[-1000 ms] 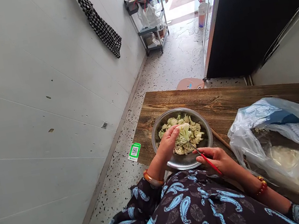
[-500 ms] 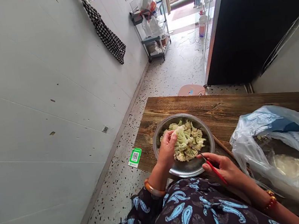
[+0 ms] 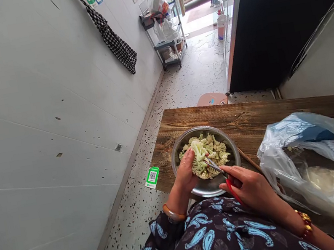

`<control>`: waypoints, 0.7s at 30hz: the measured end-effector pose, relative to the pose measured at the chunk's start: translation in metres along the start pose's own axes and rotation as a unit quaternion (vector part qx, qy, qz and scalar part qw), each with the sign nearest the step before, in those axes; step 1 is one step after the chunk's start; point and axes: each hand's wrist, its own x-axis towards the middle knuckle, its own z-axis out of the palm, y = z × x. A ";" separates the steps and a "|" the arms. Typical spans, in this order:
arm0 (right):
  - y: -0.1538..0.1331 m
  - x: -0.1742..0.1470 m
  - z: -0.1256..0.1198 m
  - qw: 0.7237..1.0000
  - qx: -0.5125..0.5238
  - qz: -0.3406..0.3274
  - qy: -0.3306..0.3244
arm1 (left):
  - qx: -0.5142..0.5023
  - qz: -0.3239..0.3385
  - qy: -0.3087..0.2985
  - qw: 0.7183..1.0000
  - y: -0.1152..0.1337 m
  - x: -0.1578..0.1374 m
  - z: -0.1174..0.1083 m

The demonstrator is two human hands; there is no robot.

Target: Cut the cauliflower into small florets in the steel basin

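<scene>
Over a round metal bowl (image 3: pixel 208 190), my left hand (image 3: pixel 186 172) is closed on a pale green-white piece of cauliflower (image 3: pixel 199 149). Red-handled scissors (image 3: pixel 234 192) are gripped in my right hand (image 3: pixel 250 185), just to the right of the bowl's near side. Their blades point up and left toward the cauliflower's lower side, and look slightly parted; whether they touch it I cannot tell. Many cut cauliflower florets (image 3: pixel 221 152) lie in the bowl below. The fingertips of my left hand are partly hidden behind the piece.
The bowl stands on a dark wooden table (image 3: pixel 262 119). To the right lies a large clear plastic bag (image 3: pixel 289 164); a thin brown stick (image 3: pixel 248 158) is between them. A green code card (image 3: pixel 152 177) sits at the table's left edge. Beyond are a pink stool (image 3: pixel 212 99) and a loaded cart (image 3: pixel 166 44).
My right hand has turned, bringing the scissors' blades up and left, closer to the held cauliflower. My left hand has shifted slightly left and down with the piece. The view has tilted a little.
</scene>
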 end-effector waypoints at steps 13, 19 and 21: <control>0.010 0.003 -0.010 0.998 0.019 0.033 -0.047 | 0.210 0.131 0.038 0.968 0.002 0.001 0.000; 0.022 0.007 -0.011 0.984 0.124 0.062 -0.112 | 0.324 0.196 0.046 0.924 0.007 -0.002 0.006; 0.023 0.007 -0.009 0.974 0.183 0.090 -0.100 | 0.333 0.209 0.049 0.918 0.006 -0.002 0.008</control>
